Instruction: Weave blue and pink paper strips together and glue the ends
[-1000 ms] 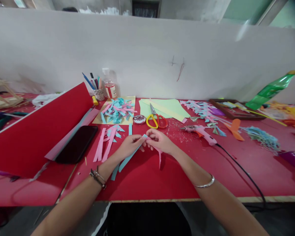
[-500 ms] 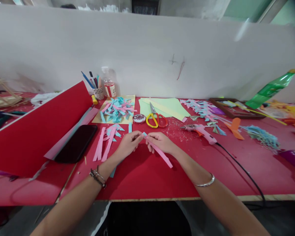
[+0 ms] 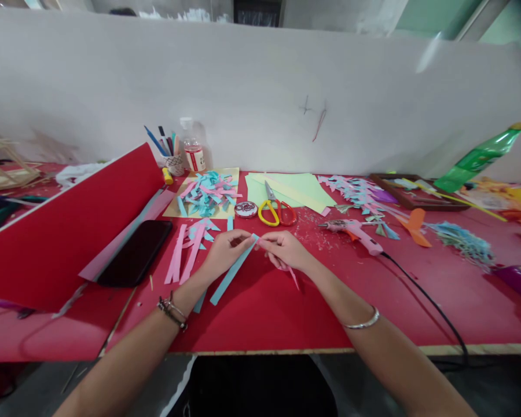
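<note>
Both hands meet over the middle of the red table (image 3: 260,315). My left hand (image 3: 224,253) pinches the top end of a blue paper strip (image 3: 232,273), which slants down and left toward me. My right hand (image 3: 283,250) pinches a pink paper strip (image 3: 292,277), whose tail hangs below the fingers. The two strip ends touch between my fingertips. Loose pink and blue strips (image 3: 190,243) lie just left of my left hand.
A black phone (image 3: 135,252) and a large red sheet (image 3: 65,231) lie at left. Behind my hands are a pile of cut pieces (image 3: 208,194), a round tin (image 3: 245,209), scissors (image 3: 276,211) and green paper (image 3: 293,190). A pink glue gun (image 3: 359,234) with its black cord (image 3: 429,304) lies at right.
The pink strip, stretched out to the right half a second ago, now hangs short under my right hand. The blue strip is back in view, slanting down-left from my left hand.
</note>
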`<state>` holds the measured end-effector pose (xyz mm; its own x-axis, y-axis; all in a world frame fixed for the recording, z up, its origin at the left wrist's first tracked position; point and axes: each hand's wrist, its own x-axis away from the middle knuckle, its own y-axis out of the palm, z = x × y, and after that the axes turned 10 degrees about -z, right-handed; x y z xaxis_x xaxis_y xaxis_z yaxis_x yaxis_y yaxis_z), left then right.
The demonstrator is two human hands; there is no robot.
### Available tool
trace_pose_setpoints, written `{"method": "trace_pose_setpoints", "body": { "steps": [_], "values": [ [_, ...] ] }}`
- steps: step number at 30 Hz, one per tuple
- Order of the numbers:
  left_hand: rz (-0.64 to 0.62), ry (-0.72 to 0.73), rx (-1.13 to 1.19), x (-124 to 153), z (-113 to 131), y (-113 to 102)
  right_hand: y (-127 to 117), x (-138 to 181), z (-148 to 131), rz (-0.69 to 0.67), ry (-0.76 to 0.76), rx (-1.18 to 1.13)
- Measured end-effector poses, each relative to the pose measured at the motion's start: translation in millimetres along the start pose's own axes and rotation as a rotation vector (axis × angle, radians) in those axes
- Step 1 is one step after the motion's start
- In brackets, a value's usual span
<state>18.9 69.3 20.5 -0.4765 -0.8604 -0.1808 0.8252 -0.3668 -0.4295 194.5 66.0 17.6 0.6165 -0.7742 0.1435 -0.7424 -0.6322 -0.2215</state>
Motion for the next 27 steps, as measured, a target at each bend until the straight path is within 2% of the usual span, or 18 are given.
{"method": "trace_pose_setpoints", "body": {
  "steps": [6, 14, 22, 27],
  "values": [
    [-0.006, -0.019, -0.035, 0, 2, -1, 1, 1, -2, -0.025, 0.001, 0.029],
    [0.125, -0.078, -0.009, -2, 0, -14, -9, 2, -1, -0.016, -0.022, 0.023],
    [0.278, -0.075, -0.022, -1, 3, -32, -12, -7, 10, 0.118, -0.141, -0.137],
    [0.273, -0.079, 0.077, -1, 2, -37, -13, -9, 14, 0.240, -0.171, -0.252]
  ]
}}
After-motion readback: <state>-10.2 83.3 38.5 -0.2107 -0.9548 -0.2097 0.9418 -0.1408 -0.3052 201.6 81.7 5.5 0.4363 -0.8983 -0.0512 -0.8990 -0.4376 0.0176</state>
